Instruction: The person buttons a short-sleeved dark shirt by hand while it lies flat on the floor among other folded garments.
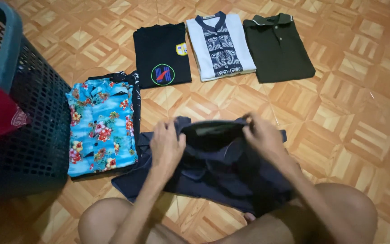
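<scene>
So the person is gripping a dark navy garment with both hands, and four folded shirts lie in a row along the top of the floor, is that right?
Not quite. The head view shows three folded shirts in the top row: a black one, a white one with a dark patterned panel and a dark green one. The rest holds: the left hand and right hand both grip the dark navy garment.

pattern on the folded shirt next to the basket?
Bright blue with red, pink and yellow flowers: the floral shirt beside the dark basket. Head view.
</scene>
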